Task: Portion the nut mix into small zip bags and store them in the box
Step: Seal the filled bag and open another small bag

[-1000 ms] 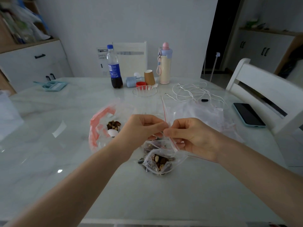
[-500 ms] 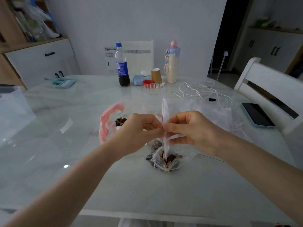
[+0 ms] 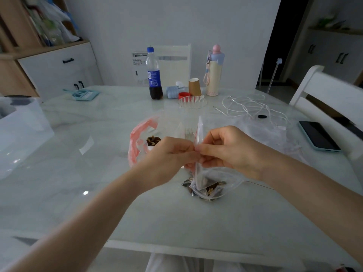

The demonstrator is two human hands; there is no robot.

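Lifted since a second earlier, one small zip bag (image 3: 208, 185) of nuts hung above the tabletop (image 3: 176, 218), its seal pinched by left hand (image 3: 169, 156) and right hand (image 3: 229, 150); one big nut bag (image 3: 141, 142) lay behind.

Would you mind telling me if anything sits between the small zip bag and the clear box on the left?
Nothing visible does: the tabletop between the small zip bag and the clear box looks bare.

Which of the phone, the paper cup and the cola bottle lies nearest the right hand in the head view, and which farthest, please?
From the right hand:
1. Phone, to the right, by the table edge.
2. Paper cup, far side, upside down.
3. Cola bottle, far side, left of the cup.
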